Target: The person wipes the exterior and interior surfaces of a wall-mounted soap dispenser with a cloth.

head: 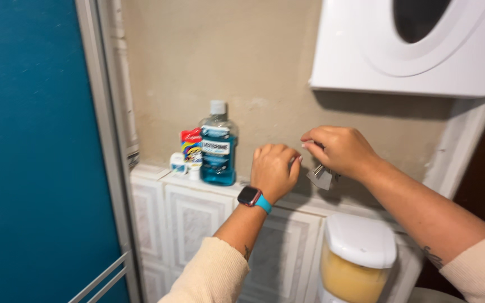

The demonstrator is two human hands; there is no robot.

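Note:
My right hand (341,150) is raised in front of the beige wall with its fingers pinched on a small grey metal clip-like thing (321,176) that hangs below them. My left hand (274,169), wearing a watch with a blue strap (254,198), sits just left of it with the fingers curled, close to the same small thing. Whether the left fingers touch it is hidden. Both sleeves are cream coloured.
A blue mouthwash bottle (218,147), a colourful tube (191,147) and a small white jar (178,163) stand on the white tiled ledge (158,173). A soap dispenser with yellow liquid (357,260) hangs below; a white wall dispenser (411,50) is above. A teal door (29,151) is at left.

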